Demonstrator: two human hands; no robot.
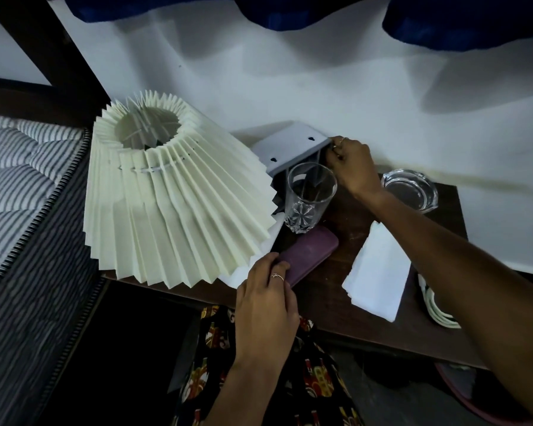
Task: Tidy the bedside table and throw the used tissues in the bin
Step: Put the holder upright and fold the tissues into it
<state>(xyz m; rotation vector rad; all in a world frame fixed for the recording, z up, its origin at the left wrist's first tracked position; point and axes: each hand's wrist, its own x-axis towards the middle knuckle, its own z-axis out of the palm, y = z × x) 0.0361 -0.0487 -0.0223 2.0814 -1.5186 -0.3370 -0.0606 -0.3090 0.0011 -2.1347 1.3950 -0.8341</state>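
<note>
The dark wooden bedside table (345, 299) stands against the white wall. My right hand (353, 164) reaches to the back and grips the corner of a grey rack-like organiser (290, 146). My left hand (266, 299) rests on the near end of a purple case (308, 253) lying flat on the table. A stack of white tissues (379, 272) lies at the right, under my right forearm. More white tissue (237, 276) pokes out from beneath the lampshade, beside my left hand.
A large pleated cream lampshade (173, 198) covers the table's left part. An empty drinking glass (308, 198) stands just in front of the organiser. A clear glass ashtray (411, 190) sits at the back right. A coiled white cable (434, 305) lies at the right edge. A striped mattress (25, 186) lies left.
</note>
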